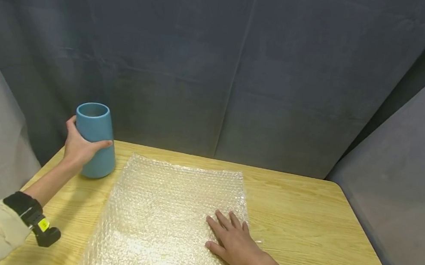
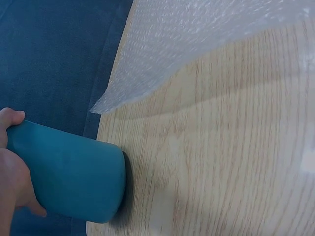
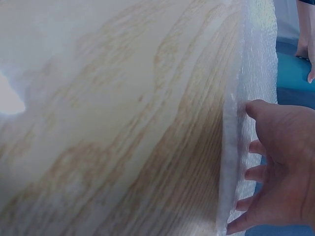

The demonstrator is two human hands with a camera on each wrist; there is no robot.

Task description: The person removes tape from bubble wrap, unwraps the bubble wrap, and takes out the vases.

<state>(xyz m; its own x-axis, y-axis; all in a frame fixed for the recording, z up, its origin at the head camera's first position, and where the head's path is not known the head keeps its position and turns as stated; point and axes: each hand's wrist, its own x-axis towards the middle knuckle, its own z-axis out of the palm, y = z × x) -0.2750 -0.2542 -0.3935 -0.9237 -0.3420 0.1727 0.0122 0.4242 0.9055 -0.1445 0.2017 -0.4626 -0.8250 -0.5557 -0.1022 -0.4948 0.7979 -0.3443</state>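
A blue cylindrical vase [image 1: 97, 137] with an open top stands near the far left corner of the wooden table. My left hand [image 1: 80, 146] grips its side, thumb across the front and fingers round the back; the left wrist view also shows the blue vase [image 2: 69, 172] in that hand. A sheet of clear bubble wrap [image 1: 165, 214] lies flat across the middle of the table. My right hand [image 1: 236, 243] rests on its right part with fingers spread. In the right wrist view, the fingertips [image 3: 256, 108] touch the bubble wrap [image 3: 234, 147] near its edge.
The light wooden table [image 1: 304, 220] extends to the right of the bubble wrap. Behind it hangs a dark grey curtain [image 1: 172, 68], and pale grey panels [image 1: 410, 179] flank the sides. A black strap device [image 1: 32, 217] sits on the left wrist.
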